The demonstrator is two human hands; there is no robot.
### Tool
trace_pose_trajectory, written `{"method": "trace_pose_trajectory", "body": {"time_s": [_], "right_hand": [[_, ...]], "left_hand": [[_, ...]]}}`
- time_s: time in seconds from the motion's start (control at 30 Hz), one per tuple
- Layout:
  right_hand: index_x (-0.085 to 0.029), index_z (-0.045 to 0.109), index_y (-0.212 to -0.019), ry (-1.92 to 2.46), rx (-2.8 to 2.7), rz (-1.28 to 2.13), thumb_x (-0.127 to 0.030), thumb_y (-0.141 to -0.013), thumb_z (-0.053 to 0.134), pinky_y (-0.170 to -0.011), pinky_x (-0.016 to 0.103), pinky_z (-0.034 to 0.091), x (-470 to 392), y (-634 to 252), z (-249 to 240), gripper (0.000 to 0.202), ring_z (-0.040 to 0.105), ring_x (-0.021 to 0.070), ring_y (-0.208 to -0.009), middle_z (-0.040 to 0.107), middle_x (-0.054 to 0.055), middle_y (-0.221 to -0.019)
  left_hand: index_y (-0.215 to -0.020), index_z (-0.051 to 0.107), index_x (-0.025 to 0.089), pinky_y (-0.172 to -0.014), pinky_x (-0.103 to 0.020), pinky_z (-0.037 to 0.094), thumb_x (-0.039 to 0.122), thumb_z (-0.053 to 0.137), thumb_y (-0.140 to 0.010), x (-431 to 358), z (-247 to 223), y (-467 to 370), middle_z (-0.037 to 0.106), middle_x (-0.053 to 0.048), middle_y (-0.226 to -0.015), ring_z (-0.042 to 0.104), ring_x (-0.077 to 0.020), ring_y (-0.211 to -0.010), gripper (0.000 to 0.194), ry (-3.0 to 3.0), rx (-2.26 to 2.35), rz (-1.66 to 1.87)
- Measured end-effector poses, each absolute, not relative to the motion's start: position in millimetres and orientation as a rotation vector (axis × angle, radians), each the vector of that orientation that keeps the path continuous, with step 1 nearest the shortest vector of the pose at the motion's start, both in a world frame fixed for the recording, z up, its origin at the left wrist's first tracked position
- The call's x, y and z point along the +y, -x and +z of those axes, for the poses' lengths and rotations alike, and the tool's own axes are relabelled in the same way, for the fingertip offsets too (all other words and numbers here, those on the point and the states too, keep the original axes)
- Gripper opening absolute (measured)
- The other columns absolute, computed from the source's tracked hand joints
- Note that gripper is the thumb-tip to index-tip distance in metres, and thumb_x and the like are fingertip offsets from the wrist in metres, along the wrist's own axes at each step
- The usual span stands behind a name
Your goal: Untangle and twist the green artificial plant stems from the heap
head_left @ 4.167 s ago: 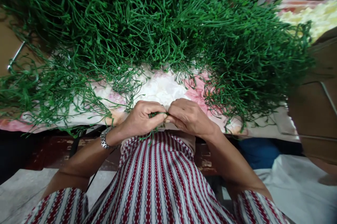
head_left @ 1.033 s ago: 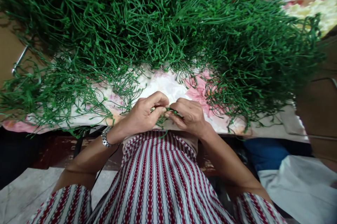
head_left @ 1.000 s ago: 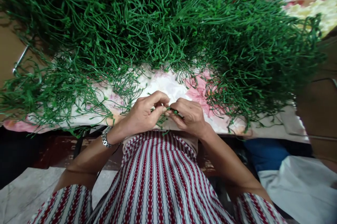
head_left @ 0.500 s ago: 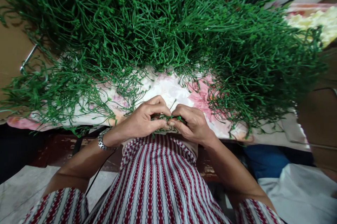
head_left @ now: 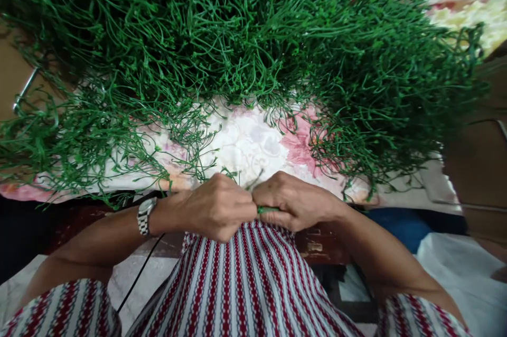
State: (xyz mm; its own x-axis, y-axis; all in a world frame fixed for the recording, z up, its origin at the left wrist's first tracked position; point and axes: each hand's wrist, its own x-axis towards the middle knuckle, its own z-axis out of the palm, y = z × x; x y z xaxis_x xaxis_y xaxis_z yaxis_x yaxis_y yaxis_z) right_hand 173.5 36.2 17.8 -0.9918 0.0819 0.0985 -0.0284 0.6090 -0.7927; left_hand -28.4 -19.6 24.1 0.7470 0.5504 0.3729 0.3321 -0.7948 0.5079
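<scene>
From the head view, the left hand (head_left: 216, 207) and right hand (head_left: 295, 200) have dropped from the flowered cloth (head_left: 253, 141) on the surface to the striped shirt (head_left: 245, 279), knuckles touching. Each grip is now shut tight on a green stem (head_left: 266, 210), likely pressing pieces together. The heap of stems (head_left: 237, 36) lies beyond.

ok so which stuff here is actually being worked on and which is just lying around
In hand:
left hand
right hand
thin green plastic stem pinched between them
big heap of green plastic stems

Lying about:
pink and white floral cloth
pale yellow pile
</scene>
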Motion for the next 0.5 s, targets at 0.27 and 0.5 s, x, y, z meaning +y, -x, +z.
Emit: {"method": "trace_pose_trajectory", "body": {"time_s": [0.27,0.5], "right_hand": [[-0.017,0.048,-0.077,0.431,-2.307,1.020,-0.019,-0.088,0.041,-0.067,0.026,0.040,43.8,-191.3,35.4,0.013,0.052,0.0135,-0.075,0.054,0.006,-0.077],[-0.018,0.046,-0.091,0.697,-1.942,1.069,-0.024,-0.090,0.040,-0.063,0.024,0.043,28.2,-145.8,0.1,0.009,0.053,0.0113,-0.072,0.054,0.003,-0.081]], "left_hand": [[-0.076,0.062,0.014,-0.057,-0.022,0.040,0.014,0.055,-0.080,-1.8,29.8,40.4,0.057,-0.003,-0.066,0.053,-0.0101,-0.063,0.008,-2.037,0.870,0.852],[-0.073,0.062,0.015,-0.056,-0.022,0.038,0.020,0.061,-0.076,0.7,15.1,14.9,0.055,0.000,-0.064,0.050,-0.0094,-0.060,0.006,-1.503,1.129,1.187]]}}
